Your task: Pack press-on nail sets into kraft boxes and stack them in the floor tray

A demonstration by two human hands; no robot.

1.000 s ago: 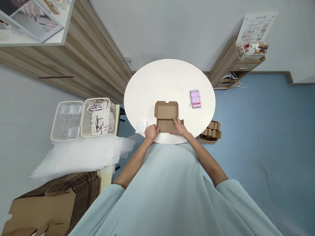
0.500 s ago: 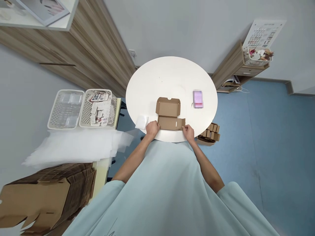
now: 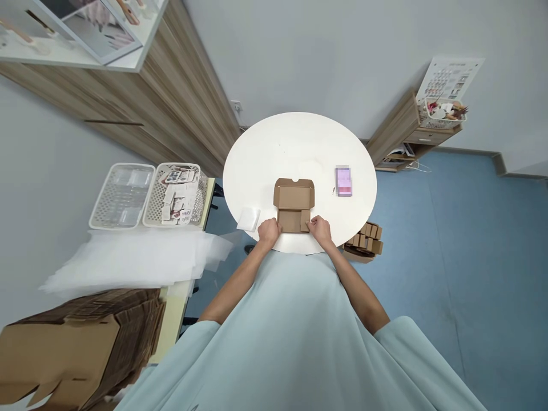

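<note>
Folded inward since the previous head picture, the end flap (image 3: 305, 219) that stuck out rightward now lies within the open cardboard box (image 3: 293, 200), so its right end looks nearer to formed. In the head view, the box rests by the white table (image 3: 257, 154)'s near edge. Thumb and finger of the right hand (image 3: 321, 229) seem to pinch the flap; the left hand (image 3: 269, 231) curls at the box's near left corner, its exact hold hidden.

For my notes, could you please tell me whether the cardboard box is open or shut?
The cardboard box is open: its lid is folded back on the far side and its inside shows.
</note>
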